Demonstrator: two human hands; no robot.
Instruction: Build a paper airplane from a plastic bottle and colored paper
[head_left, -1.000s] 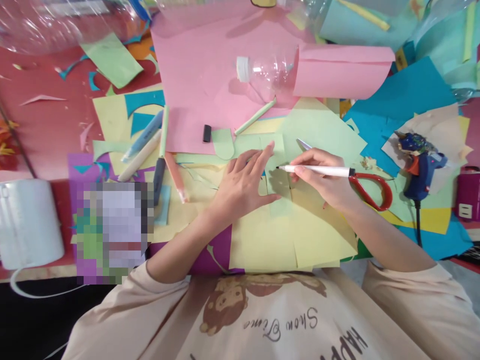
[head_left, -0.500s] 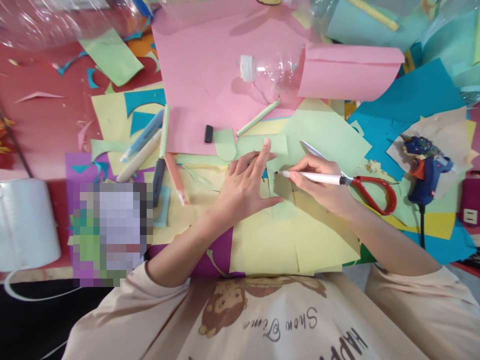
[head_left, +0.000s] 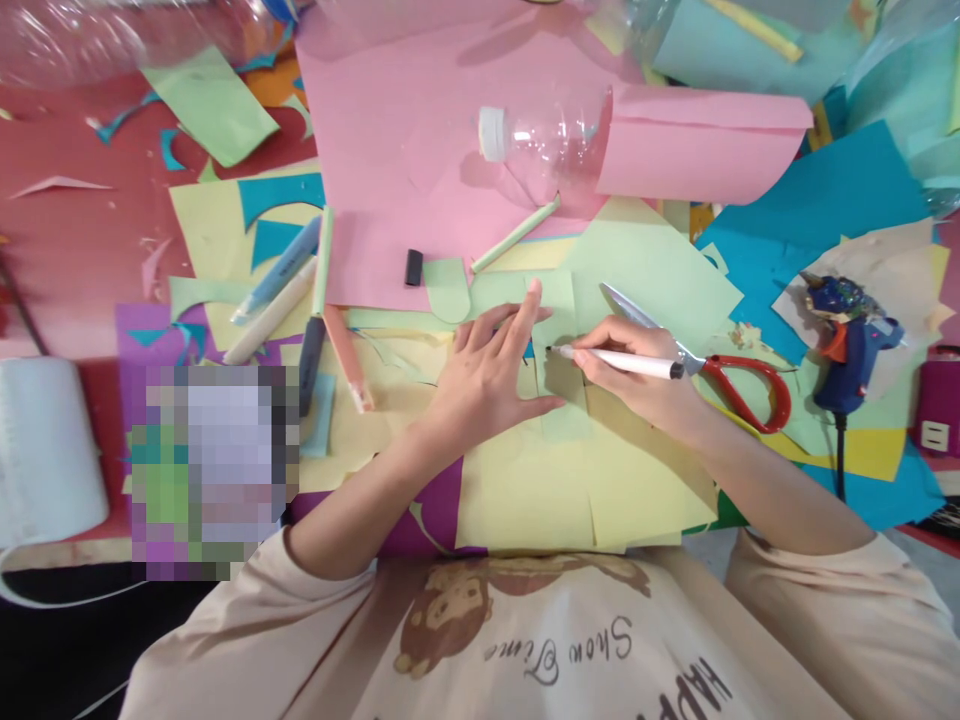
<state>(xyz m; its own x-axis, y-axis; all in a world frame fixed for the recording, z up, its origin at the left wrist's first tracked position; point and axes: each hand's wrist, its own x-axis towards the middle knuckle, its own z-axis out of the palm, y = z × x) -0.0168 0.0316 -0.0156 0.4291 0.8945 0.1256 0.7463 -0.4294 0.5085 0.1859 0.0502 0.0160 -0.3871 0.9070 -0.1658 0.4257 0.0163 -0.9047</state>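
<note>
My right hand (head_left: pixel 634 365) is closed around a white marker (head_left: pixel 628 362), whose dark tip points left and meets or hovers just over a light green paper sheet (head_left: pixel 559 300). Flat on the left part of that sheet lies my left hand (head_left: pixel 491 370), its fingers spread. A rounded light green paper piece (head_left: pixel 448 288) rests above the left hand, with a small black marker cap (head_left: pixel 413 267) beside it. Red-handled scissors (head_left: pixel 742 390) lie partly behind my right hand. Yellow paper sheets (head_left: pixel 532 490) are spread below both hands.
A clear plastic bottle (head_left: pixel 555 135) with pink paper (head_left: pixel 697 145) around it lies at the back. On the right sits a blue glue gun (head_left: pixel 851 365). Several markers (head_left: pixel 279 270) lie to the left, near paper scraps and a white box-like object (head_left: pixel 49 450).
The marker's back end has tilted slightly down and its tip has shifted a little to the left. My left hand stays almost where it was, and the view has turned slightly.
</note>
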